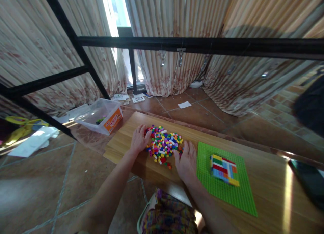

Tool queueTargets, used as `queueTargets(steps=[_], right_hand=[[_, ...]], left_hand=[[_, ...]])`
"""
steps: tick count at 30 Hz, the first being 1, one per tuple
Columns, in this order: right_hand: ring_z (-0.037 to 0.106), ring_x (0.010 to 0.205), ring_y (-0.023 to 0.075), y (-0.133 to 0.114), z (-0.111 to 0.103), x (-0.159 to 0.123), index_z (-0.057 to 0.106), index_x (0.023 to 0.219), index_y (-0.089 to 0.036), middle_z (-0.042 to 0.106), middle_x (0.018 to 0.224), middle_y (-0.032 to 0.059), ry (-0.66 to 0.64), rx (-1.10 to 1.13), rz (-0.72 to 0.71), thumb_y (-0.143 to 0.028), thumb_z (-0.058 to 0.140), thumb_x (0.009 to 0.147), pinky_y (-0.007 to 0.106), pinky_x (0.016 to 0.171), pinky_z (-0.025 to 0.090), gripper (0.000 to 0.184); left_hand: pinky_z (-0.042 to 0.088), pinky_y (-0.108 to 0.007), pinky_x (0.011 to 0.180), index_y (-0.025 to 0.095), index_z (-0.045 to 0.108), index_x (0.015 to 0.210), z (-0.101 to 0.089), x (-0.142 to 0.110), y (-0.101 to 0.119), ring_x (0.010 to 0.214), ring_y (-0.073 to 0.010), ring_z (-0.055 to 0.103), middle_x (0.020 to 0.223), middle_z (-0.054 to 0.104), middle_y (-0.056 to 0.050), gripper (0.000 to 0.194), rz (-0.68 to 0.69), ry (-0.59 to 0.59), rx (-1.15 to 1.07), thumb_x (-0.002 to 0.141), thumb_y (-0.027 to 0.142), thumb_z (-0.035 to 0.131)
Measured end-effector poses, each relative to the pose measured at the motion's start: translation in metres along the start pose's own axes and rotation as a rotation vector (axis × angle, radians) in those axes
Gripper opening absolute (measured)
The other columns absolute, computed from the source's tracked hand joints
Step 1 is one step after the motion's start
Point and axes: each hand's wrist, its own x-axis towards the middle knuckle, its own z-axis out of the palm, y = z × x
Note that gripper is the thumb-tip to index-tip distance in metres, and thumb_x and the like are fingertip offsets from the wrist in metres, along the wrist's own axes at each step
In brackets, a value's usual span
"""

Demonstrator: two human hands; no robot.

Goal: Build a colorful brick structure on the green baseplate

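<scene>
A pile of small multicoloured building bricks (164, 144) lies on the wooden board (217, 141). At the pile's left edge rests my left hand (140, 139), its thumb and fingers apart and touching the outer bricks. My right hand (186, 161) is against the right edge of the pile, with fingers stretched out and thumb spread toward the bricks. Neither hand visibly grips a brick. Just right of my right hand is a green studded baseplate (205, 180). On it stands a block built of several coloured bricks (224, 170), slightly blurred.
A clear plastic box (101, 127) with an orange label stands left of the board, a few green pieces inside. A dark phone-like object (307, 180) lies at the far right. A black metal frame (152, 43) crosses ahead, before curtains (172, 72). Papers (184, 104) lie on the tiled floor.
</scene>
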Motion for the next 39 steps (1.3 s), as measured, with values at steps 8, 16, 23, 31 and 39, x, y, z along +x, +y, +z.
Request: queueTargets(steps=[8, 16, 23, 31, 39], right_hand=[[0.039, 0.130, 0.0318, -0.019, 0.015, 0.014, 0.041, 0.137, -0.007, 0.047, 0.137, 0.0242, -0.003, 0.040, 0.048, -0.046, 0.037, 0.096, 0.053, 0.105, 0.035, 0.057], [0.038, 0.133, 0.0276, -0.057, 0.019, 0.018, 0.041, 0.137, -0.011, 0.047, 0.139, 0.0207, 0.014, 0.274, 0.027, -0.041, 0.039, 0.097, 0.053, 0.107, 0.034, 0.050], [0.043, 0.132, 0.0214, -0.060, 0.005, 0.037, 0.047, 0.134, -0.016, 0.051, 0.138, 0.0140, -0.043, 0.489, -0.101, -0.037, 0.036, 0.097, 0.045, 0.110, 0.035, 0.043], [0.055, 0.120, 0.0264, 0.011, 0.018, 0.105, 0.062, 0.119, -0.015, 0.063, 0.124, 0.0159, -0.321, 0.373, -0.047, -0.046, 0.030, 0.096, 0.046, 0.106, 0.039, 0.050], [0.055, 0.119, 0.0226, -0.006, 0.009, 0.076, 0.062, 0.120, -0.018, 0.064, 0.124, 0.0121, -0.378, 0.507, -0.121, -0.047, 0.029, 0.097, 0.041, 0.105, 0.039, 0.049]], left_hand=[[0.039, -0.046, 0.108, 0.013, 0.055, 0.125, 0.012, -0.024, 0.035, 0.124, -0.0261, 0.051, 0.129, 0.058, -0.016, 0.047, -0.038, 0.093, -0.215, 0.096, 0.045, 0.036], [0.037, -0.046, 0.110, 0.013, 0.053, 0.126, 0.010, -0.042, 0.051, 0.127, -0.0245, 0.048, 0.134, 0.054, -0.017, 0.047, -0.080, 0.090, -0.362, 0.097, 0.044, 0.032], [0.034, -0.048, 0.111, 0.016, 0.044, 0.135, -0.007, -0.067, 0.055, 0.134, -0.0250, 0.040, 0.143, 0.044, -0.017, 0.049, -0.033, 0.070, -0.334, 0.097, 0.046, 0.035], [0.021, -0.062, 0.111, 0.024, 0.030, 0.147, -0.025, -0.105, 0.070, 0.142, -0.0408, 0.021, 0.157, 0.019, -0.018, 0.111, 0.099, -0.186, 0.043, 0.056, 0.065, 0.077], [0.023, -0.059, 0.112, 0.018, 0.031, 0.147, -0.016, -0.093, 0.070, 0.143, -0.0378, 0.024, 0.154, 0.027, -0.020, 0.096, 0.109, -0.189, 0.120, 0.071, 0.066, 0.065]])
